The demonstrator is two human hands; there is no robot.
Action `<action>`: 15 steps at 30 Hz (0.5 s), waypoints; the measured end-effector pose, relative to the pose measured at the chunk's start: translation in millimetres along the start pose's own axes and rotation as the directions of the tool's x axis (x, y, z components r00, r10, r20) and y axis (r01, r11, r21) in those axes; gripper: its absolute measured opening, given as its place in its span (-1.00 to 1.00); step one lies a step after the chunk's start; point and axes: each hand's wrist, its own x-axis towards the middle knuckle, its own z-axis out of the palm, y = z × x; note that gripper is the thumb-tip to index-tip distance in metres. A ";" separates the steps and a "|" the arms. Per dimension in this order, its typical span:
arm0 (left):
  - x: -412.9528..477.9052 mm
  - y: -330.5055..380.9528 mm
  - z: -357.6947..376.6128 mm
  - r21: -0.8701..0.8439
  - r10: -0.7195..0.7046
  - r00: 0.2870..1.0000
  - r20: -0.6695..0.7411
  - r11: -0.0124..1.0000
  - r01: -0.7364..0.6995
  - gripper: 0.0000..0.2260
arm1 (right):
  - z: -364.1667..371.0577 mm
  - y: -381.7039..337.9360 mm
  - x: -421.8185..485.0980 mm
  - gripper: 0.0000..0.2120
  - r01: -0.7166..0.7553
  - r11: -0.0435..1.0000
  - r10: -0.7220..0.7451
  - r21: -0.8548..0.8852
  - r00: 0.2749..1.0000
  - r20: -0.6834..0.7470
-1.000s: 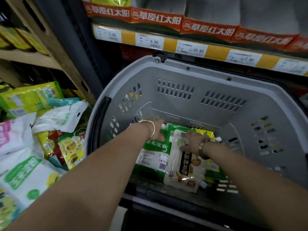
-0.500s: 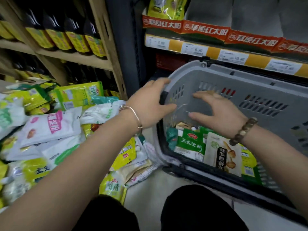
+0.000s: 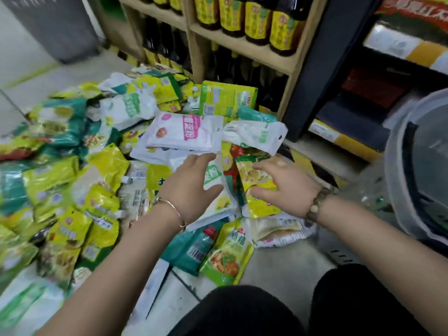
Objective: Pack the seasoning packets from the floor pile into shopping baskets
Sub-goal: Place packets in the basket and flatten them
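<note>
A wide pile of seasoning packets (image 3: 80, 180), mostly yellow, green and white, covers the floor on the left and centre. My left hand (image 3: 191, 187) hovers with straight fingers over a white and green packet (image 3: 213, 177). My right hand (image 3: 283, 187) is spread just above a yellow packet (image 3: 259, 187), and I cannot tell whether it touches it. Neither hand holds anything. A white and pink packet (image 3: 184, 133) lies just beyond my left fingertips. The grey shopping basket (image 3: 400, 170) stands at the right edge, blurred, its inside mostly out of view.
A wooden shelf (image 3: 242, 44) with dark bottles in yellow labels stands behind the pile. A dark upright post (image 3: 312, 69) and a low shelf with price tags (image 3: 344, 139) lie between pile and basket. My dark-trousered knees (image 3: 266, 309) are at the bottom. Bare floor (image 3: 286, 265) shows by them.
Both hands left the basket, where they had set packets down, and swung left over the floor pile. The view turned left, pushing the basket to the right edge.
</note>
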 end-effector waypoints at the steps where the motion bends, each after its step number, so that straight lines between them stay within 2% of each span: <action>1: -3.7 -12.9 4.6 -0.006 -0.033 0.999 -0.001 0.999 0.033 -0.44 | 12.5 -1.0 9.3 -0.41 -0.002 1.000 0.003 -0.018 0.999 0.038; 5: -17.9 -55.6 27.2 -0.035 -0.161 0.987 0.017 0.986 0.162 -0.44 | 58.0 -6.2 36.5 -0.40 0.015 0.991 0.007 -0.129 0.986 0.165; 8: -26.0 -80.6 48.4 -0.045 -0.228 0.973 0.038 0.972 0.229 -0.44 | 85.9 -9.8 52.9 -0.42 0.007 0.989 0.031 -0.148 0.968 0.251; 11: -30.6 -98.7 70.6 -0.081 -0.277 0.959 0.054 0.956 0.281 -0.44 | 108.7 -7.4 73.7 -0.40 -0.065 0.994 0.086 -0.086 0.957 0.278; 15: -34.3 -112.5 95.1 -0.113 -0.319 0.944 0.085 0.938 0.327 -0.45 | 130.2 0.3 107.8 -0.39 -0.241 0.966 0.217 0.096 0.954 0.209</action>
